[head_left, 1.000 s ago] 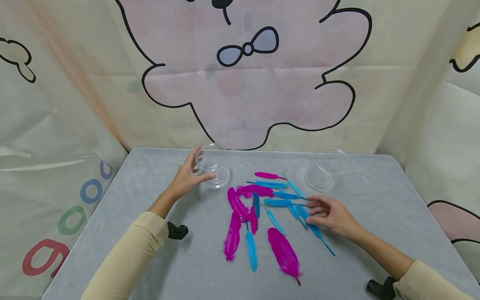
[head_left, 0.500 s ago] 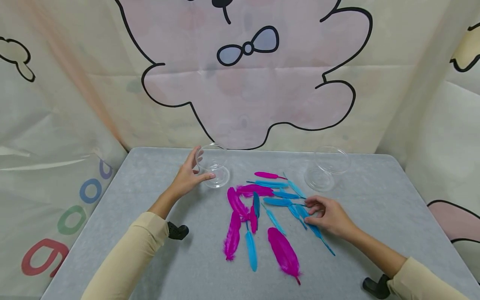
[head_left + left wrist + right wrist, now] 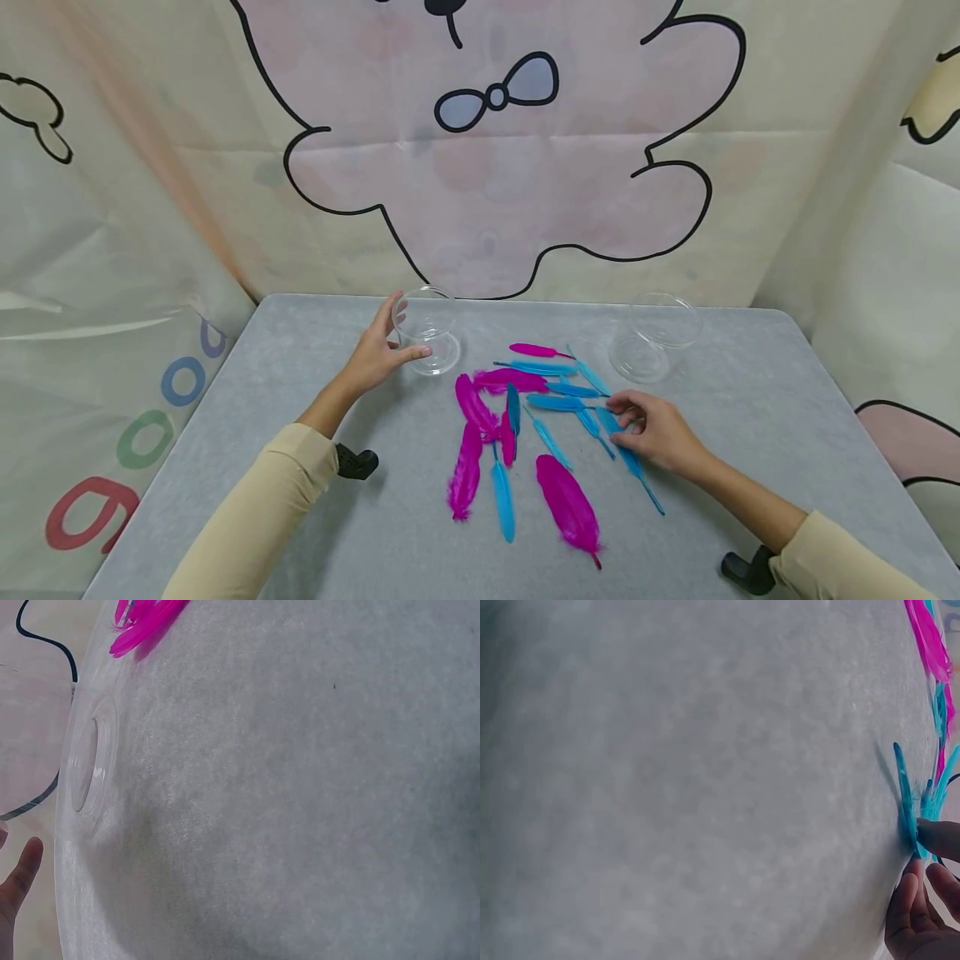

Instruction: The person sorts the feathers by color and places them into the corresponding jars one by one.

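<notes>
My left hand [image 3: 375,354] holds a clear plastic cup [image 3: 441,360] near the table's back edge, thumb in front and fingers at its far side. In the left wrist view the cup's round base [image 3: 96,765] rests by the table edge; only part of that hand shows. My right hand [image 3: 660,433] pinches a blue feather [image 3: 632,467] at the right of a loose spread of feathers. The right wrist view shows this feather [image 3: 903,784] between thumb and finger, its quill end tilted off the cloth. Other blue feathers [image 3: 555,403] lie close to the fingertips.
A second clear cup [image 3: 639,367] stands at the back right. Several magenta feathers [image 3: 567,504] lie among blue ones mid-table on the grey tabletop [image 3: 360,533]. A printed cloth backdrop [image 3: 480,183] rises behind the table. Black wrist mounts [image 3: 356,463] sit on both sleeves.
My right hand has moved slightly left and taken hold of the blue feather, whose quill end has shifted a little. My left hand and its cup have stayed put.
</notes>
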`<state>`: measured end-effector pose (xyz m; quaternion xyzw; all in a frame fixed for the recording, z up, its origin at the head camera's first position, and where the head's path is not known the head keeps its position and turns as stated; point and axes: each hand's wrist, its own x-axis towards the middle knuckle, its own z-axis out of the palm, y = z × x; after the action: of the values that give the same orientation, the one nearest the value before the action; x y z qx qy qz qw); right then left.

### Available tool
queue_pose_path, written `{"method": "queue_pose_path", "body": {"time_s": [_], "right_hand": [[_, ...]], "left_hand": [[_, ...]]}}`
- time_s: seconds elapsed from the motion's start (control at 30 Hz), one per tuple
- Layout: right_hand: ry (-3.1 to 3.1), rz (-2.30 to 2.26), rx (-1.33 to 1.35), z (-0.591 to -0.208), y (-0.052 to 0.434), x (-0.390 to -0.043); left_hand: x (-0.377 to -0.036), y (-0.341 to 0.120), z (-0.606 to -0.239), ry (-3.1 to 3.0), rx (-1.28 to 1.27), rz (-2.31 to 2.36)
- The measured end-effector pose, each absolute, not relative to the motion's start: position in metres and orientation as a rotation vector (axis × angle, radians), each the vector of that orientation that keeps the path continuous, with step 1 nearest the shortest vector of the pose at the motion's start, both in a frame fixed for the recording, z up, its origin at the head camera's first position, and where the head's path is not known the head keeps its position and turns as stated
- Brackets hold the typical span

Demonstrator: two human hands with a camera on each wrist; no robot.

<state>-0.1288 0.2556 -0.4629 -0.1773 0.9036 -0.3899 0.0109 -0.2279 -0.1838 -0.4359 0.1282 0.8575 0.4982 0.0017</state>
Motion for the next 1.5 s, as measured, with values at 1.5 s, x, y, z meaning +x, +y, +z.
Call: {"method": "queue_pose_path", "body": {"time_s": [1.5], "right_hand": [[2.738, -1.145, -0.579, -0.395, 0.223, -0.170]], "left_hand": [[-0.226, -0.184, -0.435, 2.684, 0.406, 1.540]]}}
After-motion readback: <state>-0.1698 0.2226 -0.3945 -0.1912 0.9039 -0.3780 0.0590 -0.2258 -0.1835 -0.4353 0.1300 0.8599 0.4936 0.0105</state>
